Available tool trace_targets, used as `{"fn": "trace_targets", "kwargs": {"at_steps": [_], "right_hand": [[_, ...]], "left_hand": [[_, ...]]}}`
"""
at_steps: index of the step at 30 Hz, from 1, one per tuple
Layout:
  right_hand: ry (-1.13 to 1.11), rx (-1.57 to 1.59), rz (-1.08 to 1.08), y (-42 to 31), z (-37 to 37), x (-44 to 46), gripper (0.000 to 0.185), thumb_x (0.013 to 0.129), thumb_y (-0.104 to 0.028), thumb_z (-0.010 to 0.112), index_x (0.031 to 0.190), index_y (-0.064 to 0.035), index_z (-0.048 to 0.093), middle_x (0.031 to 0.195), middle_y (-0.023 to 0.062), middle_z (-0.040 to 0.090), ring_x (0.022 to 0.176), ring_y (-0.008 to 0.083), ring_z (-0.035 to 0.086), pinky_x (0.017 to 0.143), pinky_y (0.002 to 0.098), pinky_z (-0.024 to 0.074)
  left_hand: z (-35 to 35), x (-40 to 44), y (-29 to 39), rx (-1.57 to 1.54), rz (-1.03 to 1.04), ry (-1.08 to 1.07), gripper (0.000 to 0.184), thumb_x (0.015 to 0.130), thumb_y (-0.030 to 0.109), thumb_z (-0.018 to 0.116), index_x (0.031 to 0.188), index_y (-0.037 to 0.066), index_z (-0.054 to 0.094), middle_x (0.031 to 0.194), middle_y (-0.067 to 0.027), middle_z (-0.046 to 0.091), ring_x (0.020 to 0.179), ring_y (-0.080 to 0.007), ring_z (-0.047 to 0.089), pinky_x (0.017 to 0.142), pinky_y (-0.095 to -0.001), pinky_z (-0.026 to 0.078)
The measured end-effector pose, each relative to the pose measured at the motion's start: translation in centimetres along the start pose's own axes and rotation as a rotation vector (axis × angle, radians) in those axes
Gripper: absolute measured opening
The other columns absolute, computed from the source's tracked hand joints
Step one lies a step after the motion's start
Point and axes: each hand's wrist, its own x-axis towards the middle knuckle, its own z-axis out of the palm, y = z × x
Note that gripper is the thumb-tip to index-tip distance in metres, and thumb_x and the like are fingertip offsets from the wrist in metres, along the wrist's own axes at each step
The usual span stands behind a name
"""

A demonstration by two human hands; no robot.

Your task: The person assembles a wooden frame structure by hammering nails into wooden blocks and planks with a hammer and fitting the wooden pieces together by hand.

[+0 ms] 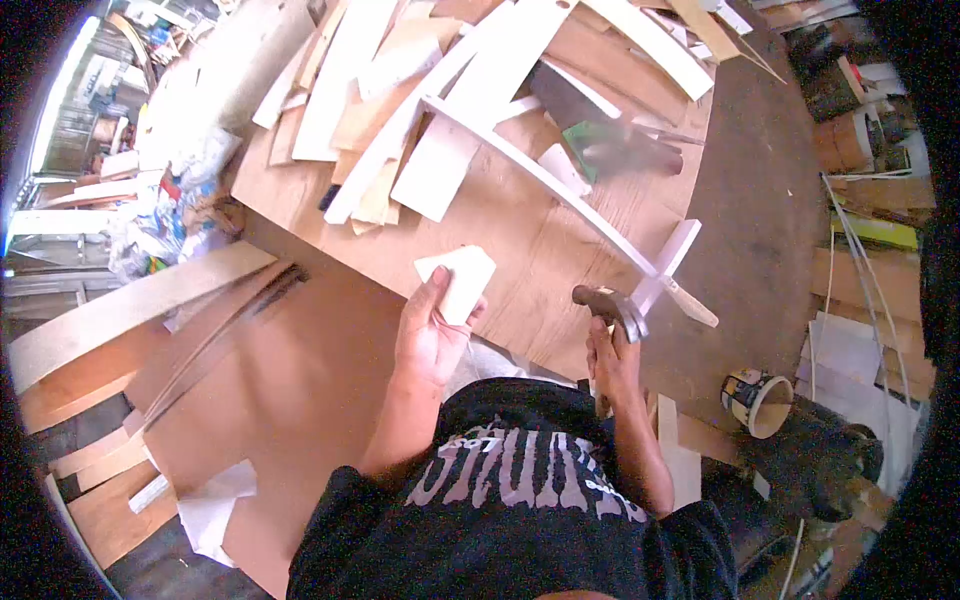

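Note:
A small pale block (466, 284) with angled edges is gripped in my left hand (430, 325), thumb on its face, in front of the table's near edge. My right hand (612, 362) is closed round the handle of a claw hammer (612, 305), just under its metal head. Beyond the hammer, a long thin white strip (555, 190) lies across the wooden table (510, 240). Its right end meets a short white crosspiece (672, 258), beside which a small wooden piece (692, 306) sticks out past the table edge.
White and brown boards (430, 180) are heaped on the table's far side. A brown panel (290, 370) and curved planks (130, 310) lie at the left. A bucket (768, 403) stands low at the right, near more stacked wood (865, 280).

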Motion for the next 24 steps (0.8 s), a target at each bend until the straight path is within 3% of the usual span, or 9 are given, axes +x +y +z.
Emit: {"fn": "trace_targets", "kwargs": {"at_steps": [1,3,5,7,8,13,16,21,24], "right_hand": [[0.011,-0.024,-0.076,0.6,-0.2,0.0,0.035,0.101,-0.023,0.063,0.131,-0.0051,0.057,0.083,0.0014,0.061,0.064,0.0150,0.056,0.058,0.0316,0.0488],[-0.087,-0.431,-0.216,0.6,-0.7,-0.2,0.030,0.098,-0.021,0.065,0.123,-0.0033,0.063,0.081,0.0086,0.065,0.067,0.0209,0.062,0.062,0.0361,0.0522],[-0.075,-0.519,-0.307,2.2,-0.7,0.1,0.031,0.094,-0.023,0.068,0.119,-0.0043,0.067,0.085,0.0176,0.069,0.074,0.0273,0.069,0.066,0.0407,0.0550],[-0.009,-0.837,-0.370,2.3,0.1,-0.2,0.029,0.088,-0.014,0.070,0.115,-0.0024,0.069,0.092,0.0217,0.073,0.077,0.0388,0.071,0.070,0.0455,0.0554],[-0.023,-0.791,-0.311,1.4,0.6,-0.3,0.033,0.084,-0.015,0.072,0.113,-0.0012,0.068,0.093,0.0258,0.069,0.086,0.0467,0.067,0.076,0.0514,0.0544],[-0.005,-0.896,-0.177,5.4,3.7,1.4,0.039,0.082,-0.019,0.075,0.117,-0.0036,0.069,0.100,0.0228,0.071,0.090,0.0443,0.069,0.080,0.0518,0.0543],[0.045,-0.936,-0.152,6.6,5.5,2.1,0.042,0.083,-0.018,0.074,0.122,-0.0059,0.069,0.106,0.0221,0.071,0.093,0.0437,0.069,0.082,0.0511,0.0547],[0.187,-0.843,-0.188,9.1,9.1,4.8,0.044,0.084,-0.017,0.072,0.127,-0.0083,0.068,0.108,0.0215,0.071,0.096,0.0410,0.069,0.083,0.0497,0.0550],[0.218,-0.883,-0.063,10.1,11.0,5.5,0.044,0.084,-0.016,0.072,0.127,-0.0077,0.068,0.110,0.0217,0.070,0.097,0.0411,0.068,0.084,0.0482,0.0548]], "left_hand": [[0.9,-0.5,0.0,-0.015,-0.021,-0.001,0.042,0.098,0.027,0.068,0.128,-0.001,0.060,0.115,-0.0103,0.071,0.099,-0.0196,0.069,0.082,-0.0366,0.057],[1.7,-0.7,-0.2,-0.013,-0.042,-0.021,0.041,0.099,0.027,0.067,0.128,0.000,0.061,0.114,-0.0105,0.071,0.097,-0.0197,0.069,0.082,-0.0368,0.057],[2.0,-0.6,-0.5,-0.010,-0.095,0.002,0.034,0.099,0.029,0.066,0.123,0.005,0.064,0.105,-0.0080,0.073,0.083,-0.0204,0.069,0.077,-0.0375,0.056],[1.9,0.0,-0.6,-0.016,-0.154,-0.057,0.035,0.099,0.029,0.066,0.125,0.005,0.063,0.109,-0.0100,0.073,0.088,-0.0214,0.070,0.079,-0.0379,0.057],[1.8,0.5,-0.7,0.000,-0.183,-0.074,0.034,0.099,0.027,0.066,0.125,0.005,0.062,0.111,-0.0105,0.072,0.092,-0.0222,0.070,0.079,-0.0384,0.058],[2.5,2.0,0.2,0.194,-0.169,-0.130,0.032,0.096,0.018,0.069,0.123,0.002,0.061,0.114,-0.0113,0.070,0.102,-0.0236,0.069,0.082,-0.0403,0.059],[0.8,2.8,1.7,0.530,-0.035,-0.097,0.040,0.088,0.007,0.078,0.123,-0.001,0.060,0.115,-0.0135,0.070,0.103,-0.0189,0.068,0.088,-0.0361,0.058],[-2.3,5.7,4.5,0.730,-0.016,-0.200,0.039,0.088,0.012,0.080,0.120,-0.003,0.061,0.113,-0.0127,0.071,0.100,-0.0174,0.068,0.090,-0.0312,0.055],[-3.2,6.7,5.8,0.747,-0.097,-0.235,0.039,0.089,0.013,0.079,0.119,-0.004,0.062,0.112,-0.0120,0.071,0.100,-0.0169,0.068,0.090,-0.0307,0.054]]}}
